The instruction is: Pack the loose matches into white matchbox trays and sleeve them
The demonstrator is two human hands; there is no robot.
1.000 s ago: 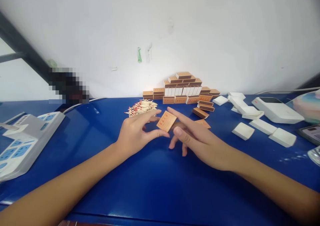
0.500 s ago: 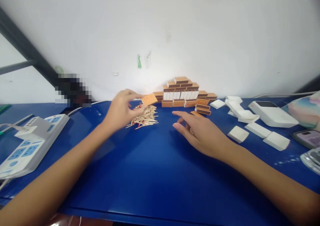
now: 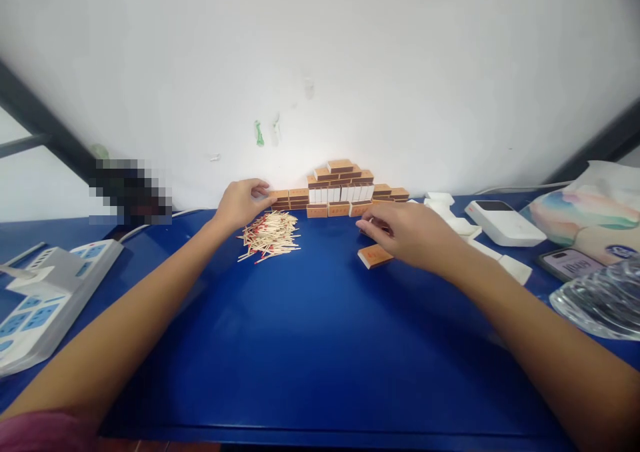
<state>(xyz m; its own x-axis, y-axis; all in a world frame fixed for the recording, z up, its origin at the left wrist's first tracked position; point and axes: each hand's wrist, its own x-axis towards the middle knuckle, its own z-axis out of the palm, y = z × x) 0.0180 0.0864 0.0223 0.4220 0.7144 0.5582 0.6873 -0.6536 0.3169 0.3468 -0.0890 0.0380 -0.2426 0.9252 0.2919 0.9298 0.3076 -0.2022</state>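
My left hand [image 3: 243,204] reaches to the left end of a low wall of matchboxes. Its thumb and fingers close on the end of an upper matchbox [image 3: 279,195], which lies on the row below. My right hand [image 3: 405,232] is curled over the right front of the wall, its fingertips round a matchbox mostly hidden by the hand. Just below it, another matchbox [image 3: 374,257] lies flat on the table. In the middle, the matchboxes rise in steps to a single top box [image 3: 340,166], with a row of white-ended boxes [image 3: 341,193] standing on edge.
A heap of loose matches [image 3: 273,234] lies before the wall's left part. A power strip [image 3: 75,292] sits at the left. At the right are white foam pieces, a white device [image 3: 505,223], a phone [image 3: 570,263] and a clear plastic bottle [image 3: 600,299]. The blue table [image 3: 300,345] meets a white wall.
My left hand has carried its matchbox back to the wall's left end. My right hand has moved over the matchboxes at the right and curled in. The view has shifted right.
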